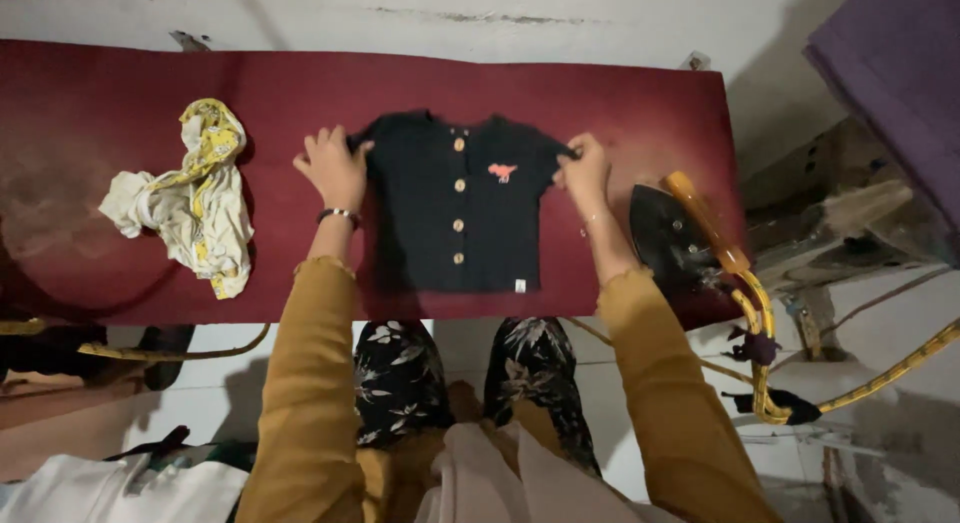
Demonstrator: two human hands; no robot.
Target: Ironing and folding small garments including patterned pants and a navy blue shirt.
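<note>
A small black buttoned shirt (460,218) with a small orange figure on the chest lies flat, front up, on the dark red ironing surface (620,103). My left hand (333,168) grips the shirt's left sleeve. At the opposite sleeve, my right hand (586,173) pinches the cloth. Both arms wear mustard sleeves, and the left wrist has a dark bracelet.
A crumpled white and yellow cloth (190,198) lies at the left of the surface. A black iron with an orange handle (680,238) rests at the right edge, its yellow cord (765,353) hanging down. White folded cloth (120,488) sits at lower left.
</note>
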